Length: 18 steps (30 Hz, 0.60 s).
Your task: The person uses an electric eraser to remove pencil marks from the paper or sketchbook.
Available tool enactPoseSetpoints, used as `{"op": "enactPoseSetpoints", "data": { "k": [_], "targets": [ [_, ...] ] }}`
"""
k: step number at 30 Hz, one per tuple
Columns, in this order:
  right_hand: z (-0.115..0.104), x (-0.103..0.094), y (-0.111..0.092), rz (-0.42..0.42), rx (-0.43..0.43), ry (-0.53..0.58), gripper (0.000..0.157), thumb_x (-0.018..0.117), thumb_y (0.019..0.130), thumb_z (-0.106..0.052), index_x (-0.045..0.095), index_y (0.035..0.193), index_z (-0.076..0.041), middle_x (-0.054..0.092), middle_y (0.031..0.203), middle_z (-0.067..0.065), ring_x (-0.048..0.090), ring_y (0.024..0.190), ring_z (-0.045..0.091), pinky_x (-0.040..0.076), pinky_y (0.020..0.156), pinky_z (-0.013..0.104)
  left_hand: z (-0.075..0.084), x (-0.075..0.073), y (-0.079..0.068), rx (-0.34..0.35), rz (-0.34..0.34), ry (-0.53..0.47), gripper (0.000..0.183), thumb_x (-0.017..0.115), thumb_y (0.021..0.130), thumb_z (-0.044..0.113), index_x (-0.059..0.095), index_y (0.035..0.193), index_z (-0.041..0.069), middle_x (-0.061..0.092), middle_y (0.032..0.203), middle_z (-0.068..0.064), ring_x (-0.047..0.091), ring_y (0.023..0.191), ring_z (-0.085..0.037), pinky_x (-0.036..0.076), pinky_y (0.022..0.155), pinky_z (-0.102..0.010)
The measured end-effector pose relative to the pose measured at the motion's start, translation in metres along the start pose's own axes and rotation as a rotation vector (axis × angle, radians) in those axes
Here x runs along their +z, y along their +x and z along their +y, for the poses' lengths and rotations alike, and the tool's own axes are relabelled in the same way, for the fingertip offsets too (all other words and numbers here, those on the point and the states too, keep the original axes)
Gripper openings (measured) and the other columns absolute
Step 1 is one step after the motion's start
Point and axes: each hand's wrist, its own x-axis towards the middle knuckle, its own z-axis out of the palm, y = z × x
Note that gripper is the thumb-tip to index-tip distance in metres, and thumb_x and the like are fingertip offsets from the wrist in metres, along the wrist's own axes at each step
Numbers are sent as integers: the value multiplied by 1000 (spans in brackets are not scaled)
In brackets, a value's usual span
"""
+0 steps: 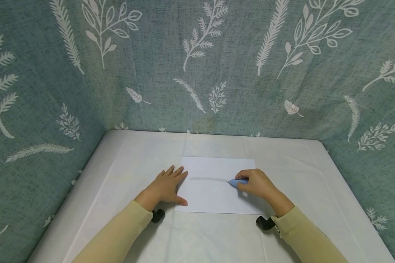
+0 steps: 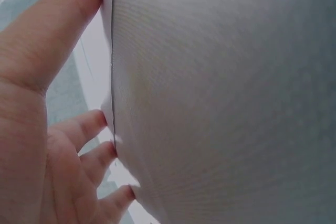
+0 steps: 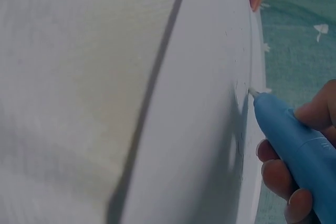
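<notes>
A white sheet of paper (image 1: pixel 210 200) lies on the table, with a faint grey horizontal line (image 1: pixel 208 178) across its upper half. My right hand (image 1: pixel 258 184) grips a thick blue electric eraser (image 3: pixel 294 142), thumb on one side and fingers curled beneath. Its narrow pale tip meets the paper at the right end of the line. Small dark crumbs (image 3: pixel 237 149) speckle the sheet in the right wrist view. With fingers spread, my left hand (image 1: pixel 165 187) rests over the sheet's left edge. The left wrist view shows its thumb and fingertips along that edge.
A white cloth with fold creases covers the table (image 1: pixel 145 153). Green curtains (image 1: pixel 158 98) with white leaf patterns stand behind and at both sides. Black wrist devices (image 1: pixel 265 223) sit at both pale yellow-green sleeves (image 1: pixel 311 233).
</notes>
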Motion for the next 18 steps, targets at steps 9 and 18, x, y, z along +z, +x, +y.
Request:
{"op": "enactPoseSetpoints", "data": {
  "k": [9, 18],
  "targets": [
    [-5, 1, 1, 14, 23, -21, 14, 74, 85, -15, 77, 99, -15, 73, 96, 0, 64, 83, 13, 53, 77, 39, -1, 0, -2, 7, 4, -1, 115, 81, 68, 68, 33, 158, 15, 21, 166, -9, 11, 152, -41, 16, 118, -62],
    [-10, 0, 1, 33, 57, -50, 15, 74, 85, -14, 78, 99, -16, 74, 97, 1, 65, 83, 16, 54, 78, 41, -1, -1, -4, 4, 4, 4, 115, 80, 68, 68, 32, 158, 16, 20, 166, -8, 11, 152, -40, 16, 118, -61]
  ]
}}
